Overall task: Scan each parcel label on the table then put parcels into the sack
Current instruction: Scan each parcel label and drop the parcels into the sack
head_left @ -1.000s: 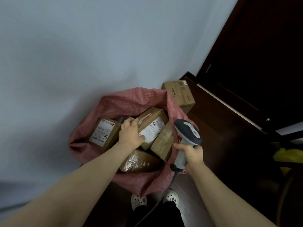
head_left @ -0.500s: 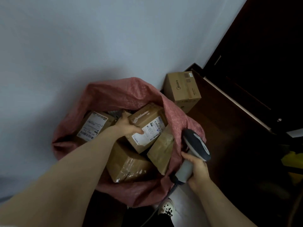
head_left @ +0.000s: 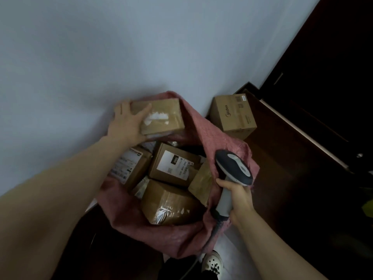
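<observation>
The left hand (head_left: 129, 122) is up at the far left rim of the pink sack (head_left: 224, 138); its thumb lies across the top face of a brown taped parcel (head_left: 163, 116) and its fingers reach round the parcel's left end, so it grips the box; the taped parcel sits a little tilted over the sack's far rim, in front of the pale wall (head_left: 141, 47); whether its underside touches the sack cannot be told.

Below it, inside the open sack, lie more boxes packed close together; at the left side a labelled box (head_left: 131, 166) is partly hidden by the left forearm; in the middle a second box (head_left: 173, 164) shows a white label with "060" printed on a dark patch; toward the near rim a larger box (head_left: 171, 203) is wrapped in shiny clear tape; against the right side of the sack a small box (head_left: 201, 182) stands on edge.

At the sack's right rim the right hand (head_left: 238, 199) is closed round the pale handle of a barcode scanner (head_left: 234, 168), whose dark head points away from the person and over the sack; its cable (head_left: 214, 233) drops from the handle's base toward the floor.

Beyond the sack, on the dark floor (head_left: 282, 178) by the wall, stands a separate carton (head_left: 234, 114) printed "Midea"; a white shoe (head_left: 212, 263) shows at the bottom edge.
</observation>
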Tool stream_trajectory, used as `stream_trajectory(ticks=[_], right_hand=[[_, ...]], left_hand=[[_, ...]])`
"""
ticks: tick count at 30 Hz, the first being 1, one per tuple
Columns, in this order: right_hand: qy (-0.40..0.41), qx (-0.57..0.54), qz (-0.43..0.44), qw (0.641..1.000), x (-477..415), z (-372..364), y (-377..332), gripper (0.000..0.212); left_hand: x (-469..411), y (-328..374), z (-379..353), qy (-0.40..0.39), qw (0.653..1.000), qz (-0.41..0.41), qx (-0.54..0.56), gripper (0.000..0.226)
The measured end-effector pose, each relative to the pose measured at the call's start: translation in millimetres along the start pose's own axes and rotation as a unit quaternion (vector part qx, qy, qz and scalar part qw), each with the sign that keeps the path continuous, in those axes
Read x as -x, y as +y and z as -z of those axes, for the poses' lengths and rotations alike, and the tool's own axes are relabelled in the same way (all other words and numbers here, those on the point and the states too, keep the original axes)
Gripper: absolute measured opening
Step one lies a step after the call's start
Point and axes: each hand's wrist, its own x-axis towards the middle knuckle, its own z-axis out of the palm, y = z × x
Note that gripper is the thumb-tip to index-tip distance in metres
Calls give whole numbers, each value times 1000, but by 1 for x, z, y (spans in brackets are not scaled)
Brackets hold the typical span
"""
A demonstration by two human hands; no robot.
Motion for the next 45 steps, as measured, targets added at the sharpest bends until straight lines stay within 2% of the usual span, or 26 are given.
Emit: stream_trajectory(ticks=[3,4,7,9,11,13,15,17,18,20,22,24,26,27,30,32,34,36,39,41,43,45], right_hand=[[4,7,-5,1000,1,1,4,48],[4,4,-6,1000,1,1,6,50],[-5,-2,-3,1000,0,0,9,47],[-11,0,1,1000,2,0,9,49],[-8,-1,20,1000,5,-1,10,53],[13,16,67,998,6,-4,14,55],[41,70,123,989,6,-10,19,52],[89,136,152,975,5,-17,24,52],[110,156,154,969,4,-20,24,51],[129,171,142,966,6,-23,19,33],[137,174,124,967,9,-26,9,18],[135,137,99,976,17,-33,-4,24],[100,71,82,989,32,-47,-23,32],[78,41,83,993,41,-56,-35,30],[12,-61,137,989,78,-90,-78,34],[-23,-127,159,979,96,-107,-93,39],[-49,-117,152,980,99,-112,-88,40],[-8,-68,129,989,86,-102,-69,38],[85,-28,87,992,62,-71,-45,48],[119,-23,47,992,53,-51,-34,46],[120,-32,28,992,52,-39,-29,45],[90,-50,31,994,54,-37,-32,41]], left_hand=[[18,7,-39,-88,996,-16,-25,81],[25,10,-51,-97,995,-16,-24,73],[33,12,-68,-24,999,-2,-24,59],[33,13,-67,54,998,21,26,44],[30,9,-64,129,982,106,88,44],[31,3,-61,154,959,210,113,49],[32,-5,-60,111,948,276,110,68],[27,-16,-64,67,924,332,176,77],[23,-24,-69,45,909,359,208,74],[20,-34,-70,14,896,372,242,58],[22,-36,-65,20,884,366,290,43],[26,-35,-47,68,865,350,353,39],[25,-39,-19,148,846,315,404,38],[23,-43,-3,194,829,312,421,41],[22,-53,51,293,806,342,385,42],[27,-54,71,338,798,327,377,42],[35,-56,63,349,787,331,386,43],[44,-59,34,318,791,343,394,42],[63,-54,0,238,825,347,378,31],[73,-49,-12,190,850,331,362,32],[80,-39,-13,154,873,309,344,42],[93,-21,-10,111,901,295,298,68]])
